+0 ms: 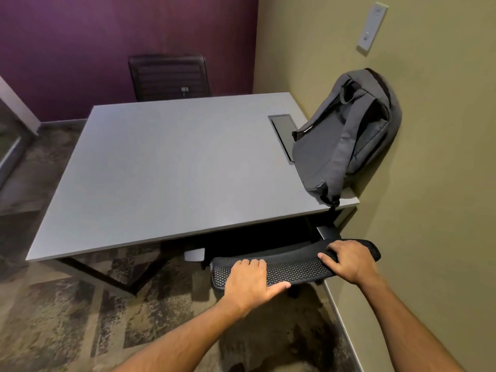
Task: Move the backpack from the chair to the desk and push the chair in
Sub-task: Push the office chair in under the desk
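Small office room, seen from above: a purple wall [80, 36] runs across the far side at 12 o'clock, and an olive-green wall [442, 183] runs along the right at 3 o'clock, carrying a pale switch plate [372, 27] high up. Patterned carpet [80, 318] in mottled brown and grey covers the floor. A grey rectangular table [161, 170] fills the middle of the view, its right edge close against the green wall. A dark rectangular cable hatch [285, 135] is set into the tabletop toward 2 o'clock.

The grey backpack [346, 135] stands on the table's near right corner, at about 2 o'clock, leaning against the green wall with its straps facing outward and partly covering the hatch.

At 12 o'clock, beyond the table, a second black chair [169, 76] sits against the purple wall.

At 5 o'clock, the black mesh-backed chair [295, 264] is tucked in, its seat hidden under the table edge and only the top of its backrest showing. The left hand [249, 280] lies over the top of the backrest, fingers curled over the rim and thumb along the near side. The right hand [349, 260] grips the backrest's right end, fingers wrapped over its top edge. Both bare forearms reach in from the bottom of the view.
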